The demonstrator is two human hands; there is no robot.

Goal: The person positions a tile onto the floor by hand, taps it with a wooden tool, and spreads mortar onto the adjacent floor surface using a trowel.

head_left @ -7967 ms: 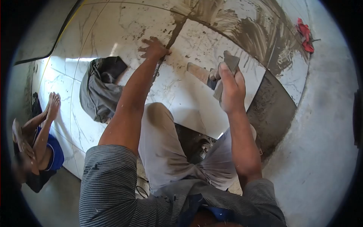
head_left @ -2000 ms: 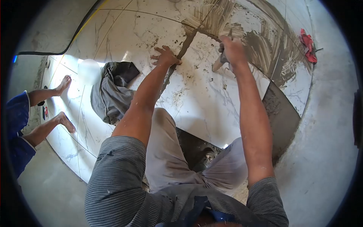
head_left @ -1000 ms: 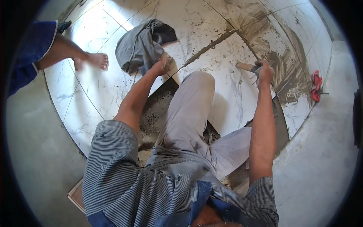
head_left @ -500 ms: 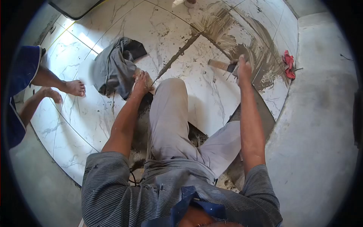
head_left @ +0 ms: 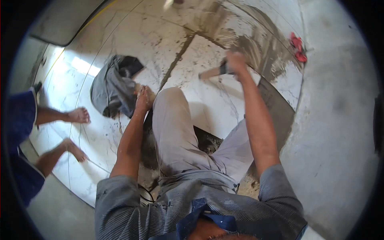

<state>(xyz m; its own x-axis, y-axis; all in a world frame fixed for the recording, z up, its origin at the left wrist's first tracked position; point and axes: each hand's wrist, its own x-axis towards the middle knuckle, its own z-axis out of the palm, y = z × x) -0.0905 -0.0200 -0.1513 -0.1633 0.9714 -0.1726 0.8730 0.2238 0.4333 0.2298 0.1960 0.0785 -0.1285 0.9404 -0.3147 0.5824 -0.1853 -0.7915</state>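
Note:
My right hand is closed around a hammer-like tool, blurred by motion. A pale brown bar sticks out to the left, past a dark part by my fingers. Below it lies a white marbled tile, with a dark gap along its left edge. My left hand rests low beside a crumpled grey cloth, left of my knee, fingers stretched out. Something pale shows by these fingers; I cannot make out what it is.
Wet grey mortar is smeared over the tiles at the back right. A red cloth lies by the concrete wall. At the left, another person's bare foot stands on the tiles.
My right hand and its tool have moved left over the tile. The view has shifted. The other person's nearer foot has stepped forward at the left.

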